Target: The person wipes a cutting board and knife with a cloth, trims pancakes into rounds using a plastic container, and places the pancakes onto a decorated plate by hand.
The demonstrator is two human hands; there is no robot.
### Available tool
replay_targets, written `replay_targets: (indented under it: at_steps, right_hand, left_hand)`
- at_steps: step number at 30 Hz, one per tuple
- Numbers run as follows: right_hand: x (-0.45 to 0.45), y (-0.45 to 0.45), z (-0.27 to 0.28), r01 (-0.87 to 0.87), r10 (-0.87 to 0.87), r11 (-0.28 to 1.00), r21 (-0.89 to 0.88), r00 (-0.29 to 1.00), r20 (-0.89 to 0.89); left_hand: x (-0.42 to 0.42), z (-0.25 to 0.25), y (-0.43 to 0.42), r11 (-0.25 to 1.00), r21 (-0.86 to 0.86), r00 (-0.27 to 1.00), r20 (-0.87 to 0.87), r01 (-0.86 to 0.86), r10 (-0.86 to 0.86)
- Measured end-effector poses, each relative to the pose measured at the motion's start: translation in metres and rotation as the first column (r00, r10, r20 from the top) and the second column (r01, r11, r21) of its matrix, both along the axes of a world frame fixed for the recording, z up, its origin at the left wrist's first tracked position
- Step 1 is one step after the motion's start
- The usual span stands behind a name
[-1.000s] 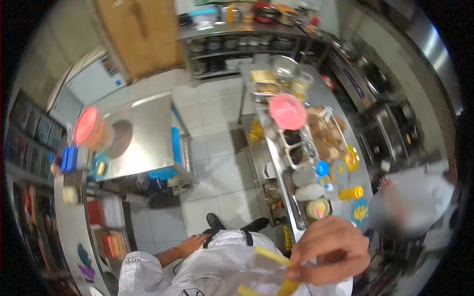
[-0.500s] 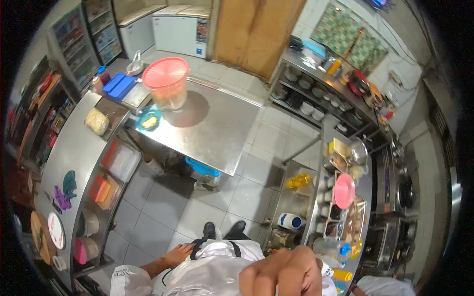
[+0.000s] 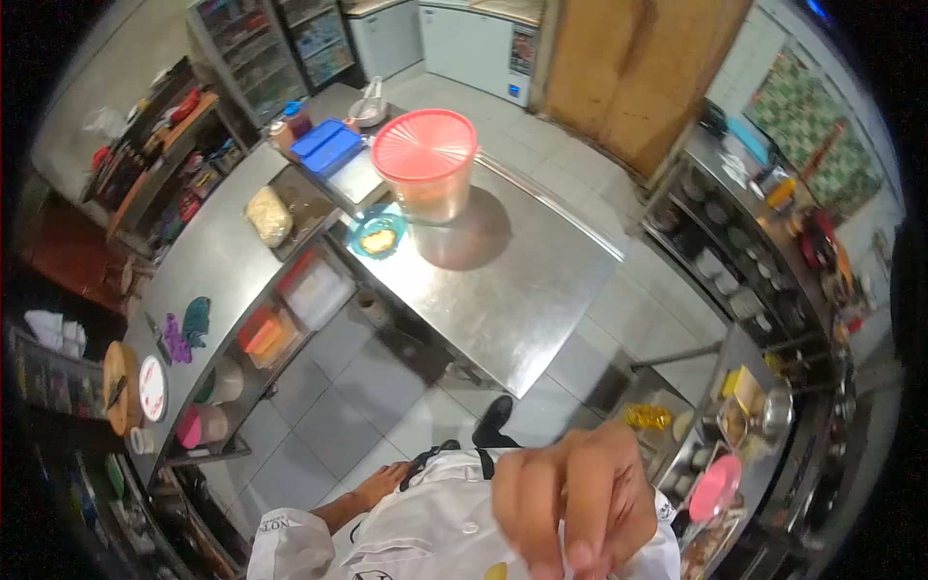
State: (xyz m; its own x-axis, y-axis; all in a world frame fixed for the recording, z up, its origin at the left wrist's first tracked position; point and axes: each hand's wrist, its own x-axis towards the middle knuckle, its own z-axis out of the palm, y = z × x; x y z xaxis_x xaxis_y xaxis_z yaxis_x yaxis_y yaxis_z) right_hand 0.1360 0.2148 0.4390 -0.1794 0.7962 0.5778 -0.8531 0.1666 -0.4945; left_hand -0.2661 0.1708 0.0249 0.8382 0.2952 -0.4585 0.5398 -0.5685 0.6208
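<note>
Having half-curled fingers, the right hand (image 3: 585,493) is nearer than the open left hand (image 3: 383,482) to the yellow piece (image 3: 496,572), lower left of it; grip and long axis, I cannot tell.

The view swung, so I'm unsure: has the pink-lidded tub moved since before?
No: the pink-lidded tub still stands on the same part of the steel table, beside the teal plate.

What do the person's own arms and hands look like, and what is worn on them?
The left sleeve is white, with dark lettering near its hem, and leaves the forearm bare. The right sleeve is also white, with small dark print at its edge. The left hand and right hand show no gloves.
</note>
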Motion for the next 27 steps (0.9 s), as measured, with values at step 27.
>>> replay_targets:
  at_steps: [27]
  right_hand:
    - [0.019, 0.031, -0.374, 0.707, 0.257, 0.161, -0.689, 0.644, 0.721]
  left_hand:
    - [-0.049, 0.041, 0.304, 0.873, 0.228, 0.900, 0.170, -0.432, 0.401]
